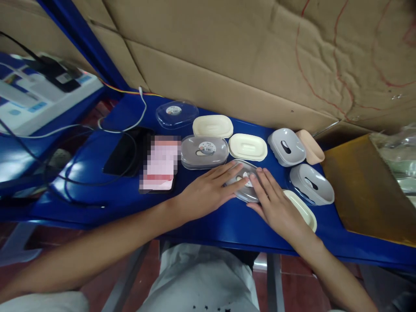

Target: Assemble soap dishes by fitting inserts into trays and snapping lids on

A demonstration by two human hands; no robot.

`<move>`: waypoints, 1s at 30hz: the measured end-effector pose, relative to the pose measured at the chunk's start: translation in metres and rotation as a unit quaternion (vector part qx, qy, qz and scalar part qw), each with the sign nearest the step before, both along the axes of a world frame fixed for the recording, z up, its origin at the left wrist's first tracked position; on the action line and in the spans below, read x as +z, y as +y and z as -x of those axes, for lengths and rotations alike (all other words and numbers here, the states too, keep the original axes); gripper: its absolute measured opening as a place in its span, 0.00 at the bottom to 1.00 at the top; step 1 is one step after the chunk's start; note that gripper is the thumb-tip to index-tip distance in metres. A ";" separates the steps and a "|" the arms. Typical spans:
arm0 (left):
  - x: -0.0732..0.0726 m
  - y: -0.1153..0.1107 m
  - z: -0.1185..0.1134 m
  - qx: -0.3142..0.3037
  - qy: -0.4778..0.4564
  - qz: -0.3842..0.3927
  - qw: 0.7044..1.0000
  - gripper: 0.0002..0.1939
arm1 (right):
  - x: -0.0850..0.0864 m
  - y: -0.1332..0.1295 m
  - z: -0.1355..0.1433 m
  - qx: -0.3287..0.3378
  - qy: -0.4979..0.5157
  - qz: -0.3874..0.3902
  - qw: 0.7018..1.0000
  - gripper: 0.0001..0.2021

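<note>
A grey soap box with a clear lid and a round label [246,193] lies on the blue table under both my hands. My left hand [208,190] rests on its left side, fingers stretched and spread over the lid. From the right, my right hand [274,203] lays its extended fingers on the lid, with the thumb at the near edge. The hands cover much of the box. Just beyond are another lidded grey soap box [188,151] and a cream soap tray [248,146]. A second cream tray [302,210] is partly hidden behind my right forearm.
Another cream tray [212,126] and a loose clear lid [177,115] lie farther back. Grey dishes [287,147] and a peach dish [310,147] sit right, by a cardboard box [370,190]. A phone [160,162], cables and a power strip [48,104] are left; cardboard [211,56] stands behind.
</note>
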State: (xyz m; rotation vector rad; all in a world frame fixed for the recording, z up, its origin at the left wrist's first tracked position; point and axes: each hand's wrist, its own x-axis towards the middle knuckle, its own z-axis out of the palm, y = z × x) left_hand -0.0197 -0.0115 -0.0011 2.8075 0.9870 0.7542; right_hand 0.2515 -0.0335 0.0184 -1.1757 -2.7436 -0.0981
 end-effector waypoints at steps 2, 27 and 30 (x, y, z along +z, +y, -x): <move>-0.001 0.000 0.001 0.004 -0.009 0.000 1.000 0.28 | -0.001 0.000 0.002 -0.001 -0.004 -0.011 1.000 0.49; 0.020 -0.011 0.005 -0.028 0.063 -0.063 0.996 0.20 | 0.020 0.118 0.012 0.012 0.014 0.028 0.999 0.18; 0.019 -0.012 0.004 -0.014 0.069 -0.067 0.995 0.20 | 0.014 0.121 0.013 0.003 0.022 0.017 1.000 0.12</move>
